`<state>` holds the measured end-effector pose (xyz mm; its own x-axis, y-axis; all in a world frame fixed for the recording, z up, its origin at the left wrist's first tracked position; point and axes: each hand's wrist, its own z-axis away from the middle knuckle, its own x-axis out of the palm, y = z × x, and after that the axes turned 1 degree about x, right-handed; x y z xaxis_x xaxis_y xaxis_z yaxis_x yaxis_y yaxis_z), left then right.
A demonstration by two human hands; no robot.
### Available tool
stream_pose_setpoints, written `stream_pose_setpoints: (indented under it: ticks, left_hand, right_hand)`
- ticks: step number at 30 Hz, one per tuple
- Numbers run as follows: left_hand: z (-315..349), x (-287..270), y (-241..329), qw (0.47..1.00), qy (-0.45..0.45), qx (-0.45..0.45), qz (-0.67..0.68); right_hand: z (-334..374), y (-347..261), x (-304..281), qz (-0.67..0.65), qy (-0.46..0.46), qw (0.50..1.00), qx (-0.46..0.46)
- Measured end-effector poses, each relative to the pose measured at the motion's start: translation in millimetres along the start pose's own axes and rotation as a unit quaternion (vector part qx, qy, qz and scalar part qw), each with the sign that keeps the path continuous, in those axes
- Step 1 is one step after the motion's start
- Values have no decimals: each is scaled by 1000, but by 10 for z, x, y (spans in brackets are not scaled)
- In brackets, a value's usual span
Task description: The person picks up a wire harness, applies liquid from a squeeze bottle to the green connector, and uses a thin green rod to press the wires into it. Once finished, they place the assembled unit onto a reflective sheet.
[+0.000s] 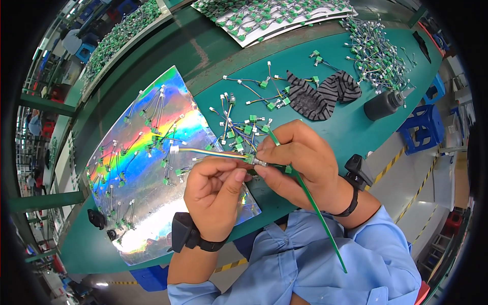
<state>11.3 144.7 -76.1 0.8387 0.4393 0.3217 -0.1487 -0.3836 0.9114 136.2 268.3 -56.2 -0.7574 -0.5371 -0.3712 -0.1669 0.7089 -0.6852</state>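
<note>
Both hands meet over the table's near edge around a small green circuit board (249, 159) with a bundle of coloured wires (208, 152) ending in a white plug (175, 150). My left hand (214, 189) is closed, thumb against forefinger, at the board's near side beneath the wires. With thumb and fingertips my right hand (305, 165) pinches the metallic end of the same piece. A long thin green stick (320, 219) passes through the right hand, its lower end slanting over the blue shirt. The fingers partly hide the board.
A shiny rainbow sheet (152, 198) at left bears several wired boards. More lie in a loose group (244, 132) beyond my hands and a heap (378, 51) at far right. A striped grey cloth (317, 99) and a black bottle (385, 105) stand nearby.
</note>
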Motion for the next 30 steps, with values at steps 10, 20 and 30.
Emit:
stream_pose_setpoints:
  ticks: [10, 20, 30]
  left_hand:
    - [-16, -23, 45, 987, 26, 54, -148]
    - [-17, -23, 60, 996, 20, 23, -80]
    - [-1, 44, 100, 997, 48, -22, -49]
  right_hand:
    - [4, 40, 115, 52, -20, 997, -46]
    - [12, 51, 135, 63, -21, 993, -95]
    - [26, 103, 150, 45, -17, 991, -123]
